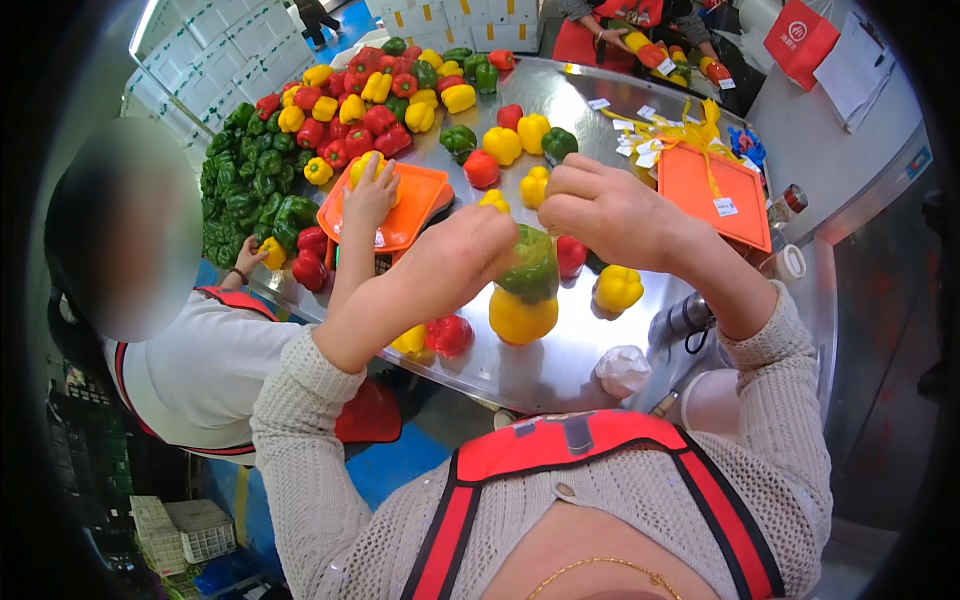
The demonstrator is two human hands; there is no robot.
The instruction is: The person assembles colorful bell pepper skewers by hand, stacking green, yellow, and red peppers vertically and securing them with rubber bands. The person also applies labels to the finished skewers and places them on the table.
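The green pepper [530,265] sits directly above a large yellow pepper [523,318], just below the person's two hands: the left hand [465,250] at its upper left, the right hand [612,212] at its upper right. Both hands are curled closed; I cannot tell whether they pinch a thin net or film. Keeping the fists level and any pull even should stop the green pepper tipping; a lopsided tug could twist the pair. Left of the green pepper, an orange tray [418,197] holds another yellow pepper [355,172] under a co-worker's hand [370,200]. Right of the green pepper, a second orange tray [695,190] bears a white tag [725,207]; beyond that tray, again rightward, is a jar [789,203], its contents unclear.
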